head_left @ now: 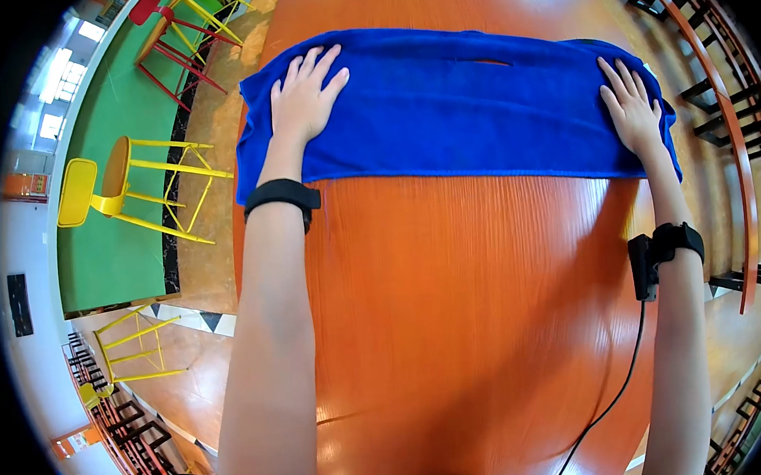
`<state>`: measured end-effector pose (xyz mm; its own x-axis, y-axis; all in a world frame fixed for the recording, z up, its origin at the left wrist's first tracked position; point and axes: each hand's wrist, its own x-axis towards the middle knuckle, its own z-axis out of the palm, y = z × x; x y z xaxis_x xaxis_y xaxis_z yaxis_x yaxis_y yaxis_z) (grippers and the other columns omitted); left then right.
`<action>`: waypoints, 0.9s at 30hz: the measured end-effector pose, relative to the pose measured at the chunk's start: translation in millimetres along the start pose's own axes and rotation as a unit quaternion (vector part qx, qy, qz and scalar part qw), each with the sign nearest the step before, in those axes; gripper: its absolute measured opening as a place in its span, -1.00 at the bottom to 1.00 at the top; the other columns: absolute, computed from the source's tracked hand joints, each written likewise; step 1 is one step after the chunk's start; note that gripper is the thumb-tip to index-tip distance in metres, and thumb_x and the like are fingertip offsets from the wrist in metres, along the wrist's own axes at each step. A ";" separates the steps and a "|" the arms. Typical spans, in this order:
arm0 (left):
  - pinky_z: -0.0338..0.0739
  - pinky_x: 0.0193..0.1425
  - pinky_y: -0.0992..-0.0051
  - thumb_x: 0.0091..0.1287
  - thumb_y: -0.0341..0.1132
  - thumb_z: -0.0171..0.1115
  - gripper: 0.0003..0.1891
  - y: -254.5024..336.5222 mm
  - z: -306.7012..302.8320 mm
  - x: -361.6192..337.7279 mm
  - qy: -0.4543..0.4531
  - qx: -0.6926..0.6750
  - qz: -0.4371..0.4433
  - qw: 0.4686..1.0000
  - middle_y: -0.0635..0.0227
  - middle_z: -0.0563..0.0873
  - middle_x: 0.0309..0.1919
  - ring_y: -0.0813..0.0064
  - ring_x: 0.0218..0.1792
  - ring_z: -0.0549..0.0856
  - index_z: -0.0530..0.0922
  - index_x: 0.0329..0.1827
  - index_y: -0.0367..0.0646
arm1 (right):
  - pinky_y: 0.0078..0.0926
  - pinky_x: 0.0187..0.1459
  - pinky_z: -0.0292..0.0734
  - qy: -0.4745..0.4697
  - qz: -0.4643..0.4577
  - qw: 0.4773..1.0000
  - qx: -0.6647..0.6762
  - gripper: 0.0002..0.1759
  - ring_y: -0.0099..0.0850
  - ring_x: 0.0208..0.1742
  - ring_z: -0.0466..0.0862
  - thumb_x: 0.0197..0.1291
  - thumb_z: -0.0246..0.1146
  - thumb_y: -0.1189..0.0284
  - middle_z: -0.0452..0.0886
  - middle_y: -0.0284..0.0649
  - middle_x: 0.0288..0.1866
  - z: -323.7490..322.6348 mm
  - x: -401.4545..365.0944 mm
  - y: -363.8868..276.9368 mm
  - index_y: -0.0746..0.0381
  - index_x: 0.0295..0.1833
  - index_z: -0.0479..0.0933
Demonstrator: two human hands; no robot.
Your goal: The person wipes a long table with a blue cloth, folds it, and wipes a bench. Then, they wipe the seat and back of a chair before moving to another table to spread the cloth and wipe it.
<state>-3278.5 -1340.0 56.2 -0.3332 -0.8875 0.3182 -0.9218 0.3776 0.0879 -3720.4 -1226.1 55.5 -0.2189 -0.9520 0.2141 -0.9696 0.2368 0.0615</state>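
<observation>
A blue cloth (443, 116) lies spread across the wooden table (454, 303), its long side running left to right. Near its upper middle is a small slit-like gap where the table's orange-brown shows through. My left hand (306, 98) rests flat on the cloth's left end, fingers spread. On the right end my right hand (631, 109) also lies flat with its fingers stretched out, close to the cloth's rumpled right edge. Neither hand grips the fabric.
Black straps (282, 198) circle both wrists; a black device (642, 267) on the right one trails a cable (621, 388) over the table. Yellow chairs (120, 179) and a red chair (155, 47) stand to the left by a green counter (107, 254). Long benches (738, 172) line the right.
</observation>
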 end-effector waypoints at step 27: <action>0.09 0.33 -0.05 0.37 0.15 -0.28 -0.46 -23.7 17.4 45.4 0.004 0.038 0.045 0.998 0.46 0.22 0.38 0.28 0.39 0.20 0.12 0.42 0.37 | 0.34 0.28 -0.01 -0.010 -0.034 0.995 -0.093 -0.43 -0.15 0.50 -0.01 0.32 -0.33 -0.10 -0.11 -0.41 0.53 41.5 75.4 27.9 -0.44 0.44 -0.14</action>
<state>-3275.2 -1393.8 52.2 -0.4136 -0.8487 0.3297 -0.9008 0.4340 -0.0127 -3768.5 -1299.3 32.9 -0.1570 -0.9702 0.1848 -0.9455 0.2017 0.2558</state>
